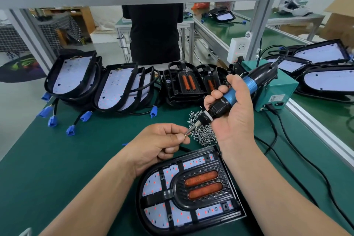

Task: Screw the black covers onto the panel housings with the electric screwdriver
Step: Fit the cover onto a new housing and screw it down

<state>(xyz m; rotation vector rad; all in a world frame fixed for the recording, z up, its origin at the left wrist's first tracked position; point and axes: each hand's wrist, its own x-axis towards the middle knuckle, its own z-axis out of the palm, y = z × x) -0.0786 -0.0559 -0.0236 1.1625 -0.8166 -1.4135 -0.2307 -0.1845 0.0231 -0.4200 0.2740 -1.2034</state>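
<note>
Nearest: panel housing [138,207] flat on the green bench mat [57,159] at the front edge. Black cover [203,186] is seated in it, two orange lenses up. Screw bosses [224,206] show at the cover corners; can't tell if any is filled yet.

Back of bench: open housings [76,76] at left, spare covers [182,84] centre, teal power box [275,90] right. All well apart from the workpiece.

Electric screwdriver [239,92] is up off the bench beyond the housing, tilted, bit pointing down-left. R hand [235,113] is wrapped round the barrel, fingers curled on it. L hand [159,143] is mostly closed, thumb + forefinger pinching one small screw [186,135] right at the bit tip. Loose screw pile [203,132] sits on the mat just behind both hands.

Step, as I read it: loading the screw onto the bit.
- Seat the head square on the bit, no crooked hang.
- Let go only once it holds.
- Bring the driver upright over a boss and get the tip in the hole before triggering.
- Press straight down. A tilted start prob chews the plastic or skids the bit onto the LED board [151,184].
</note>
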